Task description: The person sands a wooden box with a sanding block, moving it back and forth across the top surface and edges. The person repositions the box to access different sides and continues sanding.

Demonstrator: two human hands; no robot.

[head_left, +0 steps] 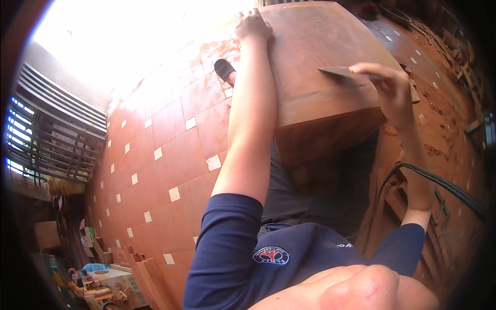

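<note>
A large reddish-brown wooden box-like piece (330,51) lies in front of me, its broad flat face turned up. My left hand (253,27) is at its far left edge, fingers bent over the edge and partly washed out by glare. Over the near right part of the face, my right hand (390,85) pinches a thin, flat grey blade like a scraper (338,72). The blade's pointed end is toward the left, low over the wood. Motion blurs the right hand and blade a little, and I cannot tell whether the blade touches the surface.
Brown floor tiles (170,134) with small white insets spread to the left, beside a slatted barrier (57,124). Wooden lengths (150,276) and a cluttered bench (111,284) are at lower left. A black cable (439,181) loops by my right arm, near reddish dust (439,129).
</note>
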